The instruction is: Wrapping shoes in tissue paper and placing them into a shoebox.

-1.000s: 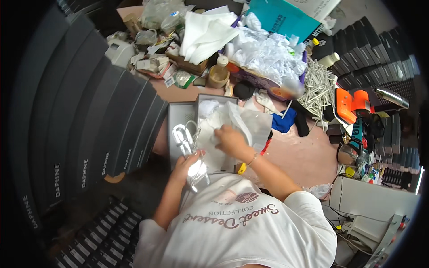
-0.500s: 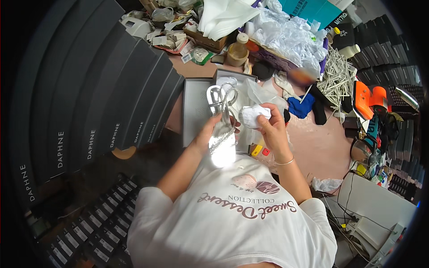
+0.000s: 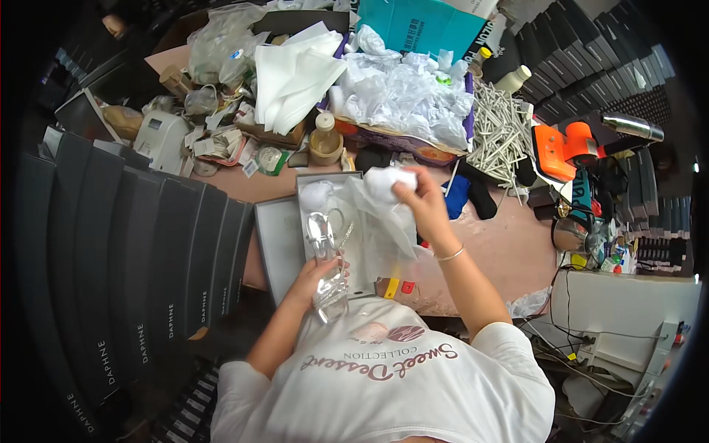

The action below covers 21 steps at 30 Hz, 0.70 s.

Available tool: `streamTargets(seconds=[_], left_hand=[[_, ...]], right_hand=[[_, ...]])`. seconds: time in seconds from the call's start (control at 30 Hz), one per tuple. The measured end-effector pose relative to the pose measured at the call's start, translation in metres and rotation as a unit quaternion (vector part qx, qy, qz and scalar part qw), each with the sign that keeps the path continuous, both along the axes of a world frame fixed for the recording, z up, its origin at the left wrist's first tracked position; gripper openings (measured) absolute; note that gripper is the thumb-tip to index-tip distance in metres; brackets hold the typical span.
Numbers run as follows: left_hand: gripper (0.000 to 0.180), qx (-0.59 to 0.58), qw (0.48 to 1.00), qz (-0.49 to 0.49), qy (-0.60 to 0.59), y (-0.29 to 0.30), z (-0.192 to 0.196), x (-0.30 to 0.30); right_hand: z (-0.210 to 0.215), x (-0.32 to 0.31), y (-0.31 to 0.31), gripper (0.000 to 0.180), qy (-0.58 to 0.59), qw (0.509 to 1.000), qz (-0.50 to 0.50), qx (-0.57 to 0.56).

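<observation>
Many dark long boxes [image 3: 148, 258] stand in a fanned row at the person's left, beside the cluttered table [image 3: 509, 251]. On the table, in front of the person, lies an open grey shoe box [image 3: 279, 244], its base lined with white tissue paper [image 3: 377, 229] that spills over the near edge; just left of it a grey lid lies flat. Behind it a shallow cardboard box [image 3: 399, 136] is heaped with crumpled white plastic bags [image 3: 413, 96]. The left hand [image 3: 319, 277] is closed around a clear, glossy high-heeled shoe [image 3: 325, 258], holding it over the near left part of the shoe box; the shoe's long axis runs away from the person, one end toward the chest and the other toward the far side of the table, but which end is the toe cannot be told. The right hand [image 3: 421, 203] is raised above the box's right side, its grip pinched tight on a crumpled wad of white tissue [image 3: 388, 181].
</observation>
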State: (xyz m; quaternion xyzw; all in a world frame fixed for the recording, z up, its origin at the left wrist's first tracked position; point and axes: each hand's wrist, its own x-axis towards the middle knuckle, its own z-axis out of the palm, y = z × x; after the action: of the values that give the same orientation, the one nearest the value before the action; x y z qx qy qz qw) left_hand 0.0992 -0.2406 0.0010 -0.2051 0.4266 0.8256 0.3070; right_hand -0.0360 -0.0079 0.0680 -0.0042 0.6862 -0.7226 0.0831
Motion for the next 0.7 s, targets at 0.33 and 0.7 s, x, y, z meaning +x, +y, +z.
streamTargets(seconds=[0.33, 0.7], left_hand=[[0.045, 0.164, 0.963, 0.207, 0.053, -0.005, -0.012, 0.016], [0.054, 0.064, 0.984, 0.158, 0.048, -0.022, -0.029, 0.024]], right_hand=[[0.01, -0.078, 0.004, 0.032, 0.061, 0.997, 0.022, 0.036], [0.01, -0.114, -0.04, 0.021, 0.326, 0.885, 0.075, 0.322]])
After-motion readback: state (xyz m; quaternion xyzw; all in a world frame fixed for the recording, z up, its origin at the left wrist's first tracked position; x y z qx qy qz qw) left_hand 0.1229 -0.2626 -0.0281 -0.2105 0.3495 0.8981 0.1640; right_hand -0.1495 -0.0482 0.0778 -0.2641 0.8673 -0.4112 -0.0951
